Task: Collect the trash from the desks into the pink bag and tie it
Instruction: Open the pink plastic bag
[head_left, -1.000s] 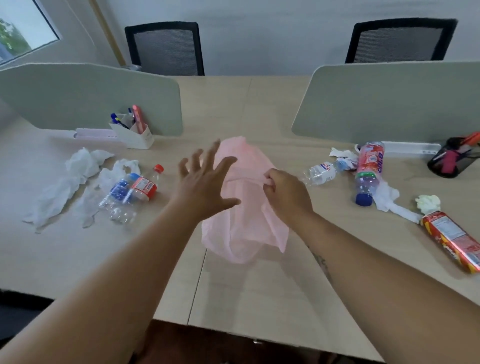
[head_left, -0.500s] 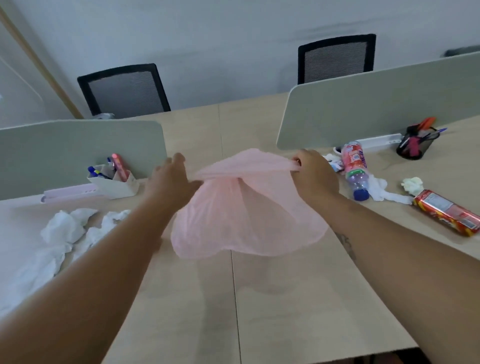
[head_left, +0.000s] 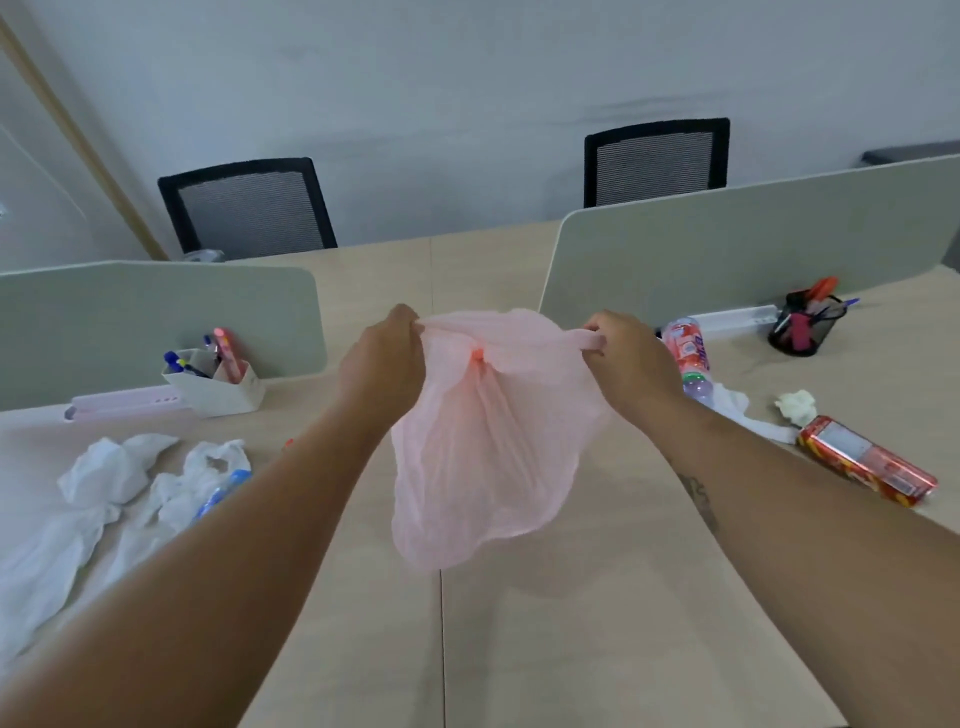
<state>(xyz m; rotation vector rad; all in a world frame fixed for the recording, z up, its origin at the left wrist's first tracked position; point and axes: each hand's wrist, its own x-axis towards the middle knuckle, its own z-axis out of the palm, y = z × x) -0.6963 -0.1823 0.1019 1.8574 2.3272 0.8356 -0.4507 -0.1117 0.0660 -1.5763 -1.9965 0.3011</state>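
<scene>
The left hand (head_left: 387, 358), open and reaching a second ago, now has a pinching grip on the rim opposite the right hand (head_left: 631, 358), which pinches its side too, so the pink bag (head_left: 488, 457) hangs lifted off the surface (head_left: 597, 639), mouth spreading, seemingly ready for the tissues (head_left: 111, 470).

No legible text anywhere.

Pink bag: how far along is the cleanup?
Done: nothing collected; no trash shows inside the pink bag. In hand: left hand and right hand grip its top edge, holding it up over the desk. Left: tissues and blue-label bottle on the left, red-label bottle, tissue wad and red packet on the right, then tying.
</scene>
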